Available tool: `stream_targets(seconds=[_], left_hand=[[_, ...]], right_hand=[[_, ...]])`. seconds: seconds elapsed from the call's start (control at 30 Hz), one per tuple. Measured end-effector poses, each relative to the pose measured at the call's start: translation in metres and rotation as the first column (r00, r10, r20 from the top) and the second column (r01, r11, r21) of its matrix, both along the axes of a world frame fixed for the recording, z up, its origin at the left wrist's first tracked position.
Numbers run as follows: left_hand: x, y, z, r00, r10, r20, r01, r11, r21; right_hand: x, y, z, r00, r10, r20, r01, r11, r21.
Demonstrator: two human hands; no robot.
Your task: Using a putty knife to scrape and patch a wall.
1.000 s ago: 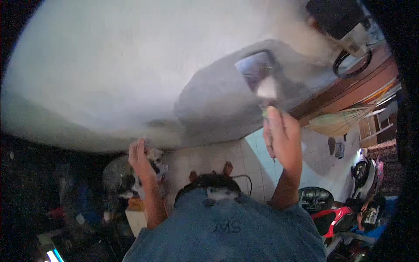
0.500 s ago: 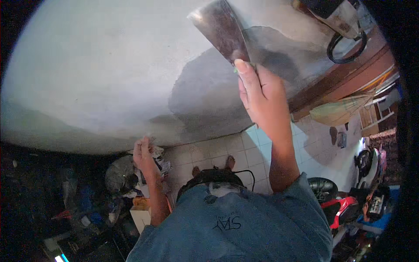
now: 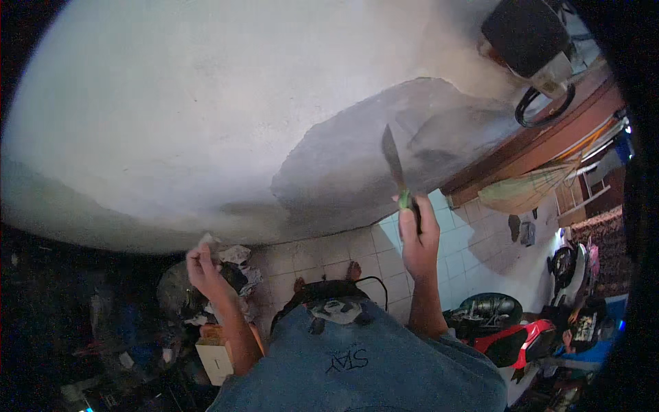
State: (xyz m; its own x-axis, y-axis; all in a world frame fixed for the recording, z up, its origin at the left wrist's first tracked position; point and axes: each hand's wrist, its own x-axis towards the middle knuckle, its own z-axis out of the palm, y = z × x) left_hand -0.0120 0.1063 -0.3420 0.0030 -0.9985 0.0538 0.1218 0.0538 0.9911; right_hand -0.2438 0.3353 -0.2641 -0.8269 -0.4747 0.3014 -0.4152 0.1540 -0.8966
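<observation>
My right hand (image 3: 421, 242) is closed round the green handle of a putty knife (image 3: 393, 158). Its blade points up toward the wall, turned nearly edge-on; whether it touches the wall I cannot tell. Across the pale wall (image 3: 206, 123) spreads a large grey patch (image 3: 350, 147), with the knife in front of its right part. Low on the left, my left hand (image 3: 204, 271) is closed with fingertips pinched on a small pale piece (image 3: 209, 239), too blurred to name. That hand is near the wall's lower edge.
A dark box-shaped fixture (image 3: 525, 38) with a looped black cable (image 3: 546, 106) is on the wall at upper right. Below lie floor tiles (image 3: 329, 250), a cardboard box (image 3: 215, 362) and crumpled cloth (image 3: 237, 255) at left. A red and black motorcycle (image 3: 518, 340) stands at right.
My right hand has drawn the putty knife down toward me, and the blade has turned from broad side to nearly edge-on. My left hand has shifted slightly left and down.
</observation>
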Motion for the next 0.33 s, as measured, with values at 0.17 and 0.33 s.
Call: stream_targets(seconds=[0.17,0.33], left_hand=[[-0.022,-0.052,0.087,0.997,0.078,0.018,-0.052,0.795,-0.604],[-0.054,-0.097,0.171,0.965,0.095,-0.243,-0.258,0.497,-0.829]], right_hand=[[-0.01,-0.017,0.004,0.986,0.078,0.147,-0.06,0.991,-0.121],[-0.007,-0.028,0.036,0.987,0.157,0.041,-0.156,0.987,-0.036]])
